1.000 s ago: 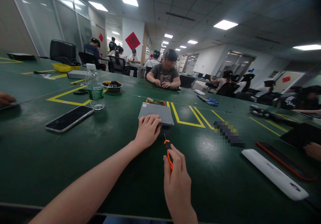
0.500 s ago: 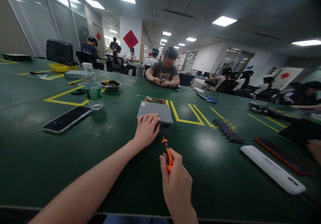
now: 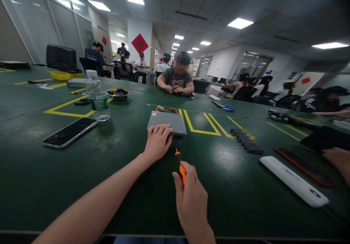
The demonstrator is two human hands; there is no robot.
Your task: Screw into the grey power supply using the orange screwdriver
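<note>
A grey metal computer power supply lies on the green table, with a bundle of coloured wires at its far side. Spread over its top and near edge, my left hand holds it against the table, fingers bent across the top left part. My right hand is closed around a screwdriver with an orange and black handle. Its thin shaft points at the near face of the power supply, just below a dark socket. Whether the tip touches is too small to tell.
Left of me are a phone, a water bottle and a metal bowl. To the right lie a white power strip and a flat orange-edged black object. A person sits opposite; another person's hand is at the right edge.
The screwdriver handle has turned in my right hand, and the fingers have shifted around it. My left hand stays on the power supply. The whole view has moved slightly.
</note>
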